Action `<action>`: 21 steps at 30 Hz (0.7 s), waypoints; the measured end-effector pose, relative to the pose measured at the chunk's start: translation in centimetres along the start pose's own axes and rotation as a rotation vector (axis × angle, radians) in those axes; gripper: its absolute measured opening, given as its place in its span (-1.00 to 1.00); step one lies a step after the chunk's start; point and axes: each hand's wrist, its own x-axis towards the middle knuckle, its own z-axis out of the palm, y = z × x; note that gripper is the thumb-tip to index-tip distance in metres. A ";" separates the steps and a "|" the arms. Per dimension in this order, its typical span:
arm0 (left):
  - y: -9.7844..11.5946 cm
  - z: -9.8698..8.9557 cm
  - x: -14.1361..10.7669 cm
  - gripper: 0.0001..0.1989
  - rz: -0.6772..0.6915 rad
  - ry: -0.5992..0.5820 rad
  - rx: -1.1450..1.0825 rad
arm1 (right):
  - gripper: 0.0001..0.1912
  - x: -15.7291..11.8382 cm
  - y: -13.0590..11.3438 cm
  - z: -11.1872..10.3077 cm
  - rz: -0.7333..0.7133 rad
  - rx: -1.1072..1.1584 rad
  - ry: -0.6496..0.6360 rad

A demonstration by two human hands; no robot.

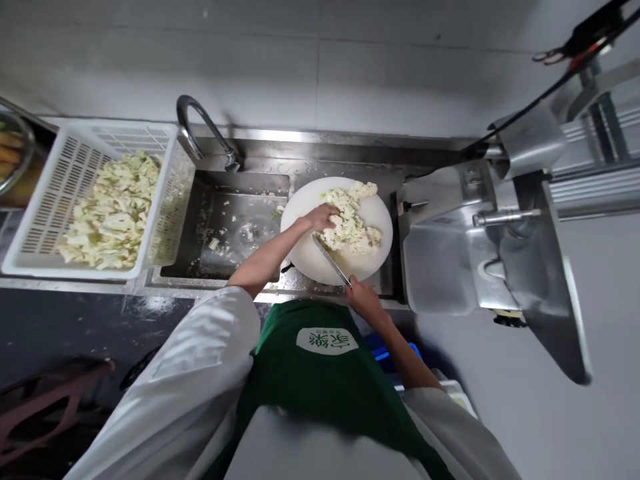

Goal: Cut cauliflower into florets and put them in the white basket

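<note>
A round white cutting board point(305, 257) lies beside the sink, with pale cauliflower pieces point(347, 223) heaped on its right half. My left hand point(321, 218) rests on the left edge of the heap, fingers spread over the pieces. A knife point(332, 261) is held by its handle in my right hand point(364, 299), at the board's front edge. Its blade points up and left across the board, with the tip just below my left hand.
Left of the board is a metal sink point(250, 230) with scraps and a curved faucet point(205, 123). A white basket point(165, 200) of cut cauliflower stands further left. A metal slicing machine point(440, 267) borders the board's right side.
</note>
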 end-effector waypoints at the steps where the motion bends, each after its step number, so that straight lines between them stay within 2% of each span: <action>1: -0.6 -0.7 -0.4 -0.57 -0.029 -0.004 -0.062 | -0.68 0.1 0.2 -0.1 -0.001 0.024 0.002; 3: -1.6 -2.8 -2.1 -0.52 -0.130 0.033 -0.211 | -0.68 0.5 0.8 -0.2 0.006 0.064 -0.004; 5: -2.1 -4.7 -4.7 -0.51 -0.214 0.187 -0.276 | -0.66 0.9 1.5 -0.2 0.011 0.099 -0.011; 7: -2.0 -5.2 -8.1 -0.53 -0.226 0.292 -0.273 | -0.63 1.4 2.0 -0.2 0.009 0.127 -0.003; 9: -1.4 -4.0 -11.7 -0.57 -0.190 0.299 -0.259 | -0.62 1.9 2.3 -0.1 0.005 0.138 0.008; 11: -0.6 -1.9 -14.7 -0.62 -0.159 0.287 -0.233 | -0.62 2.3 2.2 -0.1 0.001 0.133 0.008; 14: 0.5 1.0 -17.7 -0.62 -0.171 0.317 -0.138 | -0.61 2.8 1.7 -0.4 -0.005 0.099 -0.009; 17: 1.5 2.4 -19.2 -0.60 -0.231 0.361 -0.054 | -0.62 3.0 1.5 -1.0 -0.015 0.050 -0.022; 21: 2.0 3.3 -19.4 -0.66 -0.328 0.486 -0.054 | -0.63 2.9 1.9 -2.1 -0.056 0.000 -0.045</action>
